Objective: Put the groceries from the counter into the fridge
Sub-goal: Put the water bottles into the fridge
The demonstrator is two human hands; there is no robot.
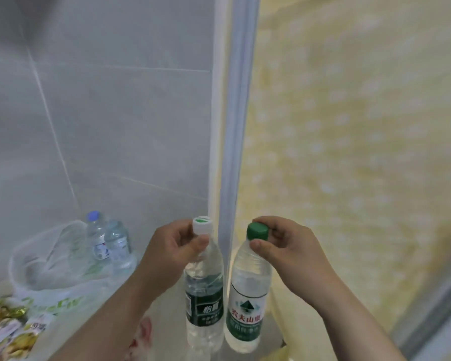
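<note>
At the door edge: you hold two bottles, one in each hand, on either side of the white seal strip (pixel 235 126).
Count: four bottles in all, two in hand and two at the back left; one bag; at least two snack packets (pixel 3 332) at the bottom left.
Left hand (pixel 175 252): fingers curled, pinching the white-cap bottle (pixel 205 295) at cap and neck.
Right hand (pixel 284 254): fingers curled, pinching the green-cap bottle (pixel 248 303) at its cap.
Axis: both held bottles are upright, caps up, long axis vertical, and side by side, very close at the labels.
Position: the held pair is over the counter (pixel 167 308). The white-cap one is before the tiled wall (pixel 102 113) and the green-cap one is before the yellow dotted panel (pixel 349 126).
Contents: both held bottles are capped and filled with clear liquid up to the shoulder.
Bag (pixel 50 277): clear plastic, mouth open and slumped on the counter.
Back pair: the blue-cap bottle (pixel 97 235) and the fourth bottle (pixel 117 246) stand upright at the bag's right rim. You cannot tell whether they are inside it.
</note>
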